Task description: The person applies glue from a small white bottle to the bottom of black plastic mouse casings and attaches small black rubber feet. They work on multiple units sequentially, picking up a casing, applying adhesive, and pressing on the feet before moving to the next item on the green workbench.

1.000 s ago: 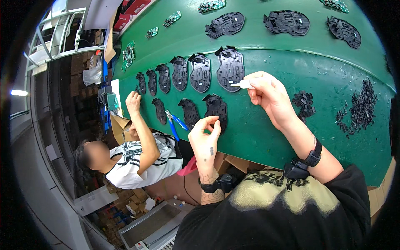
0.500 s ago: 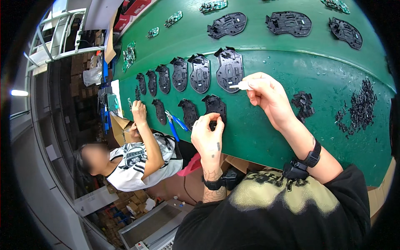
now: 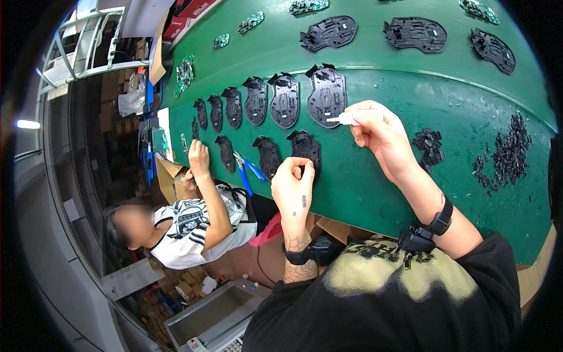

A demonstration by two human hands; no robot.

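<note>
Well to the right of the blue-handled pliers (image 3: 244, 180), the right hand (image 3: 380, 134) grips a white nozzle bottle (image 3: 347, 118), its tip at the upper black shell (image 3: 328, 91), while the left hand (image 3: 292, 190), closer to the pliers, pinches at the lower black shell (image 3: 305, 145), contents indeterminable.

"What stands upper left?"
"A white metal-tube frame (image 3: 97, 73), near a crumpled translucent plastic bag (image 3: 131, 104)."
"And lower?"
"An open brown cardboard box (image 3: 169, 178), a co-worker in a white patterned shirt (image 3: 190, 226), something bright pink (image 3: 268, 230)."
</note>
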